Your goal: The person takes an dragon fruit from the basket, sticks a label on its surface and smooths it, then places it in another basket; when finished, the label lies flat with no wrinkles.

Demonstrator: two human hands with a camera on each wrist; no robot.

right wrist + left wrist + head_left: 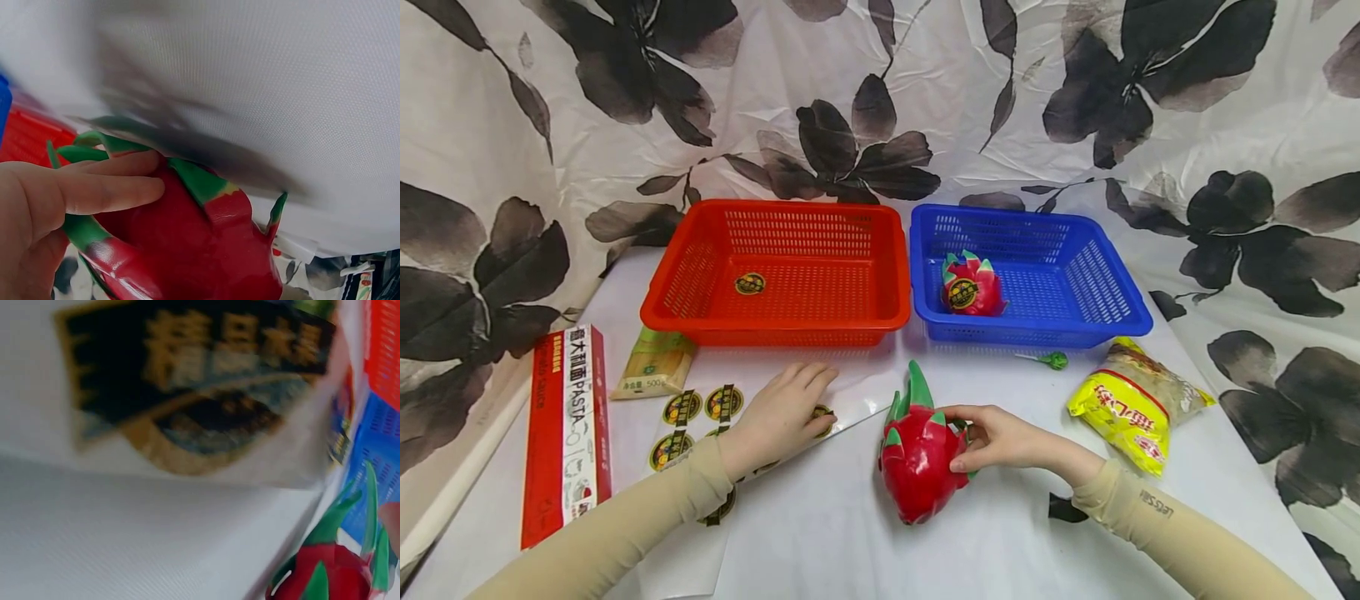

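Note:
A red dragon fruit (919, 467) with green leaf tips lies on the white table in front of the baskets. My right hand (1000, 439) grips its right side, thumb toward the near side and fingers behind; the right wrist view shows two fingers along the red skin (181, 244). To the left, my left hand (782, 412) rests over a sheet of round black-and-gold stickers (681, 408), fingers extended. One sticker (823, 419) shows beside its thumb. In the left wrist view, a blurred sticker (212, 431) on the pale sheet fills the upper part, and the left fingers are out of sight.
Behind stand a red basket (775, 327) with one sticker inside and a blue basket (1037, 331) holding a stickered dragon fruit (981, 296). A pasta box (565, 433) and a noodle pack (655, 367) lie left. A green lollipop (1057, 360) and yellow snack bag (1127, 408) lie right.

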